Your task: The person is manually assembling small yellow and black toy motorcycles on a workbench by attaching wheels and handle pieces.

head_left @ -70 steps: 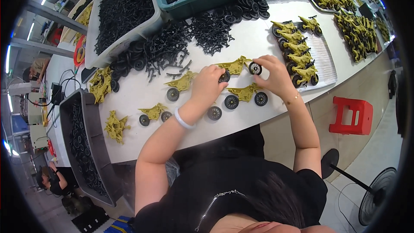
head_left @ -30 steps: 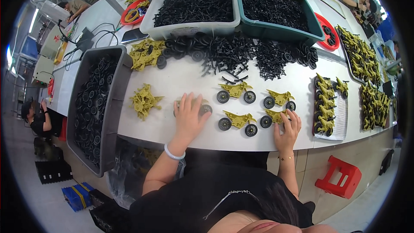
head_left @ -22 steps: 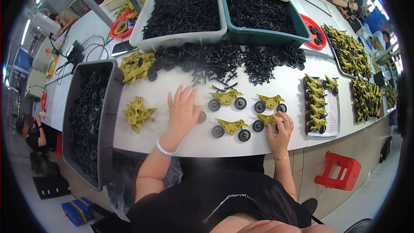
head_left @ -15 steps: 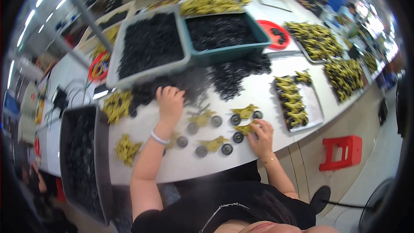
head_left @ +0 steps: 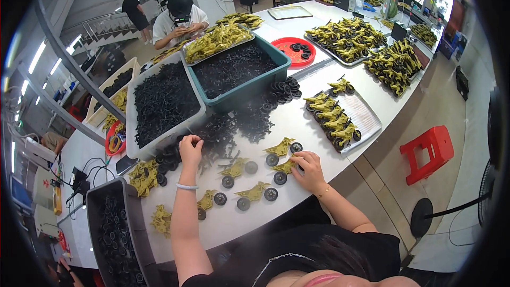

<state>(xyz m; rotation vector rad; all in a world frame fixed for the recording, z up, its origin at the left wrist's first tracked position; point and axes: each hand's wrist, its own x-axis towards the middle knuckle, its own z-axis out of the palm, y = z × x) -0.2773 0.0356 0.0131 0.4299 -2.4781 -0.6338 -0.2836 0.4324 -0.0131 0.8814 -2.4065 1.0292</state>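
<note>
Posn. Status, L/R

R hand (head_left: pixel 308 171): grip clamped on rt. end of yellow toy motorcycle (head_left: pixel 284 168), on worktop (head_left: pixel 289 120). L hand (head_left: pixel 190 150): at blk parts pile (head_left: pixel 220 134), fingers curled; can't tell if grip holds a pc.

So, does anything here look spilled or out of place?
Loose black parts lie heaped on the table beside the green tub, as if spilled, though perhaps deliberately. On the white tray, one yellow motorbike sits apart from the row.

there are five spread-out motorbikes (head_left: pixel 256 192), one teal bin (head_left: pixel 249 91).
</note>
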